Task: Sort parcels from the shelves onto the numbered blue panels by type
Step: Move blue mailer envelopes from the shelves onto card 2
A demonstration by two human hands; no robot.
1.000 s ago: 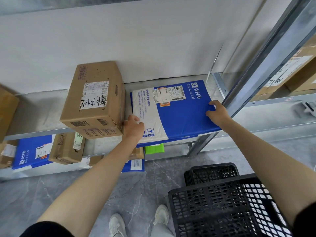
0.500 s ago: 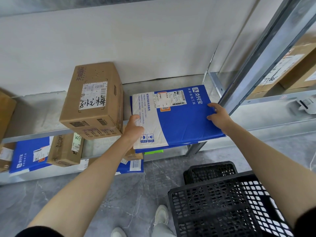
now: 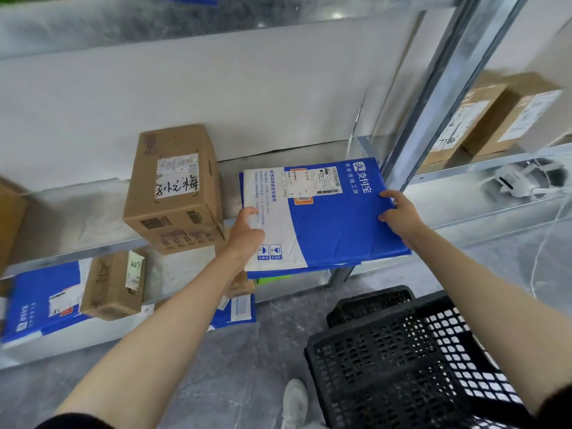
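A flat blue and white mailer parcel (image 3: 328,221) with a shipping label sticks out over the front edge of the metal shelf (image 3: 77,212). My left hand (image 3: 246,232) grips its white left edge. My right hand (image 3: 400,216) grips its blue right edge, close to the shelf's upright post (image 3: 433,97). A second blue edge shows just beneath the parcel. A brown cardboard box (image 3: 175,187) with handwriting on its label stands on the same shelf, left of the parcel.
A black plastic crate (image 3: 408,360) stands on the grey floor at lower right, below the parcel. The lower shelf holds a blue mailer (image 3: 40,301), a small brown box (image 3: 114,283) and more mailers. Brown boxes (image 3: 495,116) sit on the neighbouring shelf to the right.
The blue mailer has slid forward, off the shelf's front edge toward me, held by both hands. The view has tilted up a little.
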